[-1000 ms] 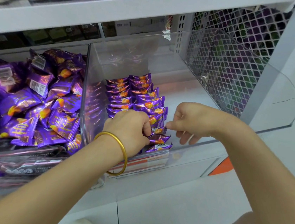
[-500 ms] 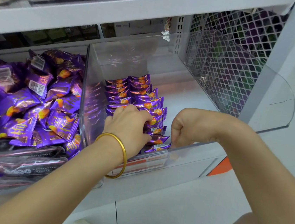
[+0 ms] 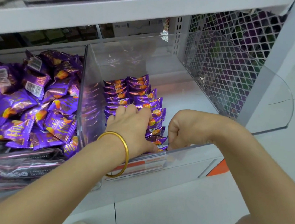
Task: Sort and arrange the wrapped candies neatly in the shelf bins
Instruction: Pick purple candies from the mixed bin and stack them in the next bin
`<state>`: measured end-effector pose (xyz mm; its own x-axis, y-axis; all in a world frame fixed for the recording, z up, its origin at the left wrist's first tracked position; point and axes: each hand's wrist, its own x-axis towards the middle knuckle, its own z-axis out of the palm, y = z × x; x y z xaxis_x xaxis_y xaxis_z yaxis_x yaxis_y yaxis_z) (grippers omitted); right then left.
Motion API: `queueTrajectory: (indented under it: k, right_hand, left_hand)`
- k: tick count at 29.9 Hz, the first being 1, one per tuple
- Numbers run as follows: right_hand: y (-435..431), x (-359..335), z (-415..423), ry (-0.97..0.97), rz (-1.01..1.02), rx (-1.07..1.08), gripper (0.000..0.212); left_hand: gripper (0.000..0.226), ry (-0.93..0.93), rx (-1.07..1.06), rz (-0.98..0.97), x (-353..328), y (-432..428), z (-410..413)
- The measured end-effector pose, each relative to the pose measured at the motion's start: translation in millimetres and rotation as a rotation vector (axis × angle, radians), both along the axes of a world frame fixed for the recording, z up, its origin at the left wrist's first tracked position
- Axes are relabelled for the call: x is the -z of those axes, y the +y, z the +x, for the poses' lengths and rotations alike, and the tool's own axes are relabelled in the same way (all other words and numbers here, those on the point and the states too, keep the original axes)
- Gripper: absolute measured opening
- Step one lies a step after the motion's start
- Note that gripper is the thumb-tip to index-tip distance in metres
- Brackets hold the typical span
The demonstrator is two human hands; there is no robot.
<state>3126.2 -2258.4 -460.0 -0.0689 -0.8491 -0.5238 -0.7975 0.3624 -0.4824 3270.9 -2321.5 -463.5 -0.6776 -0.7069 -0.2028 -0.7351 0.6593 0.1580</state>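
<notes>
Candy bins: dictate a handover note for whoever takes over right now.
Left hand: rests on the candy rows; grip hidden.
Right hand: fingers curled, apparently pinching the front candy.
Done: two neat rows along the left side of the right bin.
Left: square up the front, then add more from the loose pile beside it.

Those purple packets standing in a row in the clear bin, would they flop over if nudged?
Probably: the packets stand on edge, leaning on each other, with the left hand resting on them. Likely light and slippery, given puffy, glossy foil. Crimped ends look floppy.
</notes>
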Motion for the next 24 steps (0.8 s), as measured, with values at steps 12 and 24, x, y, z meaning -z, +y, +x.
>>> queueTrajectory:
  k: [12, 24]
  right_hand:
    - [-18, -9, 3, -0.262, -0.113, 0.404, 0.024]
    - [-35, -1, -2, -0.138, -0.164, 0.485, 0.035]
  left_hand:
    - [0.048, 0.002, 0.005, 0.039, 3, 1, 5]
    - [0.049, 0.044, -0.008, 0.043, 2, 3, 5]
